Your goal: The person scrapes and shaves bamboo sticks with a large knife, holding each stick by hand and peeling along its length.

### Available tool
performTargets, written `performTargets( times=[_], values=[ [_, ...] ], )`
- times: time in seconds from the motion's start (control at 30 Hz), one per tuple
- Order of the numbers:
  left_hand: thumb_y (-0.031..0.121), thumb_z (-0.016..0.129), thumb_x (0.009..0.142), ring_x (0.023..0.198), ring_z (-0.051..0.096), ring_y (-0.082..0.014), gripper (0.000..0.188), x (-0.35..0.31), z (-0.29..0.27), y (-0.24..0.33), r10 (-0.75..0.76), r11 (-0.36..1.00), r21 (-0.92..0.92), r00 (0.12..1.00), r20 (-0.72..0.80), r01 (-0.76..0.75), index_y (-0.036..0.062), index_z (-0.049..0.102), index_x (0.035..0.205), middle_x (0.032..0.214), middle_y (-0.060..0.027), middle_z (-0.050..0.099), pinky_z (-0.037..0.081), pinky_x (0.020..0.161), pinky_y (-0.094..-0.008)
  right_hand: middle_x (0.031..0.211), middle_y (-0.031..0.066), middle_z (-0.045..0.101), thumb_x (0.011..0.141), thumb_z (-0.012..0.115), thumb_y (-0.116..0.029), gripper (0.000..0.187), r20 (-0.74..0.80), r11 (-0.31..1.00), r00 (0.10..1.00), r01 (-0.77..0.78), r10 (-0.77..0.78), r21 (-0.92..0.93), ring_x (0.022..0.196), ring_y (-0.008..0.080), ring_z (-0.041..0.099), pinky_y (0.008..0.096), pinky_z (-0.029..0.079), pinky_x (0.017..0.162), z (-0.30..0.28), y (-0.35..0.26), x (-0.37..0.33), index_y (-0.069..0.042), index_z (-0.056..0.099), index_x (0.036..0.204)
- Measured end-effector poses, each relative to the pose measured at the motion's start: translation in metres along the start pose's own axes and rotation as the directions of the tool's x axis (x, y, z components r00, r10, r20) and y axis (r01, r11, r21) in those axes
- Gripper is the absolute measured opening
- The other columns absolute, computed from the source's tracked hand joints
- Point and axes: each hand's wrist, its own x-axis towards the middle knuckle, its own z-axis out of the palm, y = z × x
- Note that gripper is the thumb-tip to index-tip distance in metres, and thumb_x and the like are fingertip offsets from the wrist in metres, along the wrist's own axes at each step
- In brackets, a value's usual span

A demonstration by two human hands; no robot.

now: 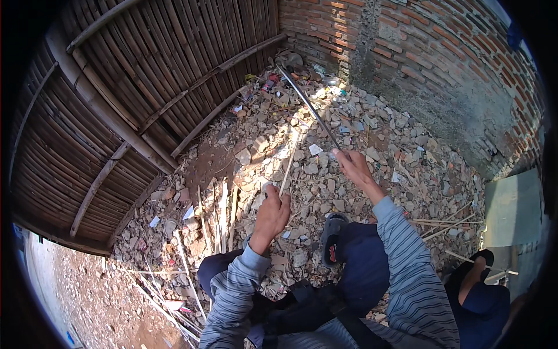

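Note:
My left hand (273,213) is closed round the lower end of a thin, pale bamboo strip (291,160), which points up and away over the rubble. Further right and a little higher, my right hand (353,167) is wrapped round the handle of a long, narrow machete (310,107). Its metal blade slants away to the upper left, past the strip's tip, with a visible gap between the two. The handle is mostly hidden inside my fist. Near my left forearm lie several bamboo strips (224,216), some upright and some leaning.
Broken stone and rubble (372,131) with litter cover the ground. A bamboo-slat wall (192,52) rises at left, a brick wall (418,52) at the back right. Another person's leg (479,302) is close at lower right, by a grey-green panel (511,203). More strips (447,223) lie between.

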Motion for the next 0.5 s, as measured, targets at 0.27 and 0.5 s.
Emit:
performTargets(
  times=[0.27, 0.5],
  values=[
    [0.023, 0.051, 0.110, 0.084, 0.067, -0.0560, 0.031, -0.002, 0.005, -0.004, 0.065, 0.995, -0.069, 0.997, -0.052, -0.069, -0.0031, 0.036, 0.120, 0.092, -0.0349, 0.069, 0.051, 0.074, -0.0615, 0.056, -0.0038, 0.045, 0.098, 0.067, -0.061, 0.064, 0.163, 0.977, 0.973, 0.180, -0.161, -0.111, 0.054, 0.0116, 0.038, 0.0381, 0.030, 0.053, 0.038, -0.017, -0.013, -0.002, 0.066, 0.071],
    [0.020, 0.057, 0.107, 0.088, 0.067, -0.0565, 0.034, -0.002, 0.007, 0.000, 0.073, 0.995, -0.064, 0.995, -0.064, -0.077, -0.0040, 0.037, 0.119, 0.100, -0.0368, 0.068, 0.051, 0.076, -0.0619, 0.052, 0.0063, 0.049, 0.093, 0.069, -0.068, 0.067, 0.268, 0.890, 0.932, 0.326, -0.245, -0.320, 0.049, 0.0231, 0.052, 0.0424, 0.038, 0.052, 0.043, -0.024, -0.024, -0.004, 0.067, 0.072]
  ],
)
